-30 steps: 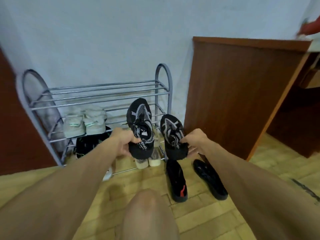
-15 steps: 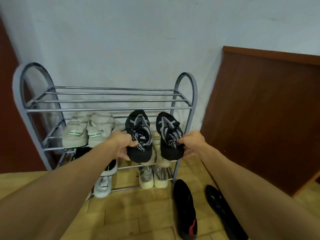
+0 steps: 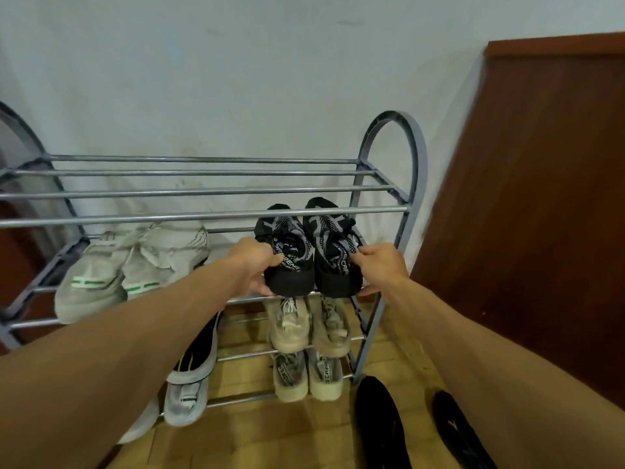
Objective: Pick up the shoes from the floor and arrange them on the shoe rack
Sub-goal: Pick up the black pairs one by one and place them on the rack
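Observation:
A grey metal shoe rack stands against the pale wall. Two black-and-grey knit shoes sit side by side on the right end of its second shelf, toes under the top rails. My left hand grips the heel of the left black shoe. My right hand grips the heel of the right black shoe. Two flat black shoes lie on the wooden floor to the right of the rack's foot.
A pale pair with green stripes fills the left of the same shelf. Beige pairs and a white-and-black shoe sit on lower shelves. A brown wooden panel stands close on the right. The top rails carry nothing.
Both hands have carried the black-and-grey pair forward from the air in front of the rack onto the second shelf. The view has closed in on the rack.

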